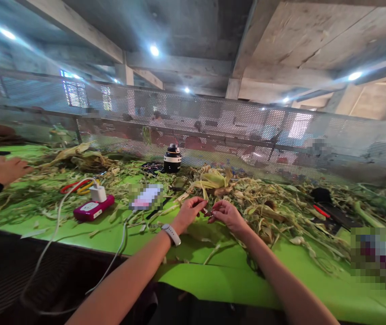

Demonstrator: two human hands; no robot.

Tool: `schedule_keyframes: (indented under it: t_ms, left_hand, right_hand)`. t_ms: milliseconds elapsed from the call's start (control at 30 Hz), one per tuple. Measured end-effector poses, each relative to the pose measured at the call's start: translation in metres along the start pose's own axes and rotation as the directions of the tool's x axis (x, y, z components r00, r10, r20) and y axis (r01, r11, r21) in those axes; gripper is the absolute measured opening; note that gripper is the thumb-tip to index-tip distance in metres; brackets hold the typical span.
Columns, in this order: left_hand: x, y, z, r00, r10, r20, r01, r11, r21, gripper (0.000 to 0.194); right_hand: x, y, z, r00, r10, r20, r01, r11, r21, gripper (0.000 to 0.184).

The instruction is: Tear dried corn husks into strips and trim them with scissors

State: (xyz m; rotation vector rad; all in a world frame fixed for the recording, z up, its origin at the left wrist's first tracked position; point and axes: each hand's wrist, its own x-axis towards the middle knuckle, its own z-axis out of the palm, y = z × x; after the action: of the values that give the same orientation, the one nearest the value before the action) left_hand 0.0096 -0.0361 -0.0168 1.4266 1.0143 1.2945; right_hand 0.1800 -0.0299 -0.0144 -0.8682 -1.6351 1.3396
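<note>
Over the green tabletop point(193, 275), my two hands meet near the middle of the head view with fingertips almost touching. My left hand point(189, 214), with a pale band at the wrist, is closed in a pinch; a pale strip of corn husk point(204, 192) rises from its fingertips. My right hand point(228, 216) is closed too, fingers curled together close to the left fingertips. A small thing between the fingertips is too small to name. Just beyond the hands lies a heap of dry corn husks point(218, 178).
A black bottle with a white band point(172, 159) stands behind. To the left are a phone point(146, 197) on a cable and a magenta power box point(94, 209) with a white charger plug point(98, 193). Another person's hand point(5, 169) reaches in at left. A perforated screen point(193, 122) runs along the back.
</note>
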Motion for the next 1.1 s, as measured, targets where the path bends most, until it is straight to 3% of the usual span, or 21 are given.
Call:
schedule_keyframes:
  t_ms: [167, 267, 333, 400, 500, 633, 767, 900, 1000, 1100]
  left_hand:
    - [0.0, 0.001, -0.001, 0.999, -0.013, -0.038, 0.011, 0.999, -0.041, 0.036]
    - [-0.001, 0.002, -0.004, 0.994, -0.006, -0.113, -0.001, 0.998, -0.066, 0.035]
    - [-0.001, 0.003, -0.007, 0.985, 0.005, -0.172, -0.02, 0.996, -0.086, 0.035]
    - [0.0, 0.003, -0.008, 0.977, 0.008, -0.215, -0.032, 0.993, -0.11, 0.037]
    - [0.002, 0.003, -0.009, 0.967, 0.013, -0.254, -0.055, 0.985, -0.162, 0.04]
    - [0.003, 0.003, -0.008, 0.962, 0.023, -0.274, -0.078, 0.978, -0.191, 0.04]
    - [0.003, 0.002, -0.008, 0.958, 0.04, -0.285, -0.092, 0.981, -0.172, 0.039]
    - [0.004, 0.001, -0.01, 0.953, 0.07, -0.296, -0.114, 0.984, -0.134, 0.037]
    - [0.005, -0.001, -0.01, 0.948, 0.104, -0.302, -0.134, 0.988, -0.079, 0.034]
    - [0.007, -0.003, -0.012, 0.941, 0.185, -0.284, -0.184, 0.982, 0.032, 0.03]
  right_hand:
    - [-0.001, 0.001, 0.001, 1.0, -0.019, 0.023, 0.02, 0.999, -0.047, 0.023]
    - [0.001, 0.001, -0.005, 0.999, -0.017, 0.037, 0.022, 0.991, -0.131, 0.017]
    - [0.001, -0.002, -0.015, 1.0, -0.03, -0.007, 0.028, 0.974, -0.223, 0.014]
    - [0.001, -0.005, -0.031, 0.987, -0.09, -0.13, 0.034, 0.923, -0.383, 0.013]
    - [-0.003, -0.01, -0.055, 0.912, -0.229, -0.34, -0.095, 0.688, -0.719, 0.013]
    - [-0.008, -0.013, -0.063, 0.939, -0.063, -0.339, -0.293, 0.373, -0.881, 0.015]
    - [-0.01, -0.021, -0.052, 0.91, 0.093, -0.403, -0.414, 0.206, -0.887, 0.026]
    - [-0.012, -0.028, -0.047, 0.904, 0.117, -0.41, -0.42, 0.083, -0.904, 0.025]
    - [-0.011, -0.026, -0.053, 0.912, 0.11, -0.395, -0.405, 0.085, -0.91, 0.018]
    - [-0.008, -0.018, -0.069, 0.915, 0.134, -0.381, -0.403, 0.246, -0.881, 0.014]
